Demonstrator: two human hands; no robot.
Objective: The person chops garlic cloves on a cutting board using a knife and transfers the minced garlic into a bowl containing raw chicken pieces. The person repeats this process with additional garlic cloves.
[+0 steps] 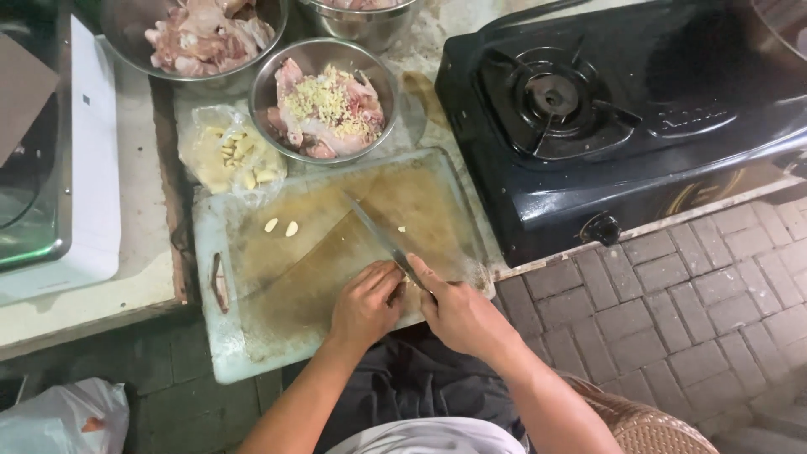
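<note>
— Grey brick paving (714,294) fills the lower right of the frame, and a pale counter (126,277) runs across the upper left. What sits in the middle?

— A worn, stained cutting board (252,336) with a slot handle at its left edge. Both hands meet at its lower right corner.

— How are the hands set?

— The right hand (462,319) is closed round the handle of a knife (382,235), forefinger stretched along the spine; the blade slants up and left over the board. The left hand (366,303) is curled, fingertips pressed down just beside the blade. Whatever lies under them is hidden, so I cannot tell what they pin.

— Anything loose on the board?

— Two peeled garlic cloves (282,227) near its upper left, well apart from the hands.

— And packages?

— A clear plastic bag of garlic cloves (231,155) rests just above the board, left of centre. A white plastic bag (59,420) lies crumpled in the lower left corner. A white boxy appliance (88,168) stands at the far left, with a small dark square mark on its top.

— Above that?

— A steel bowl of raw chicken topped with minced garlic (324,105), touching the board's top edge; a larger bowl of raw chicken (202,38) up left. A black gas stove (605,118) fills the upper right.
</note>
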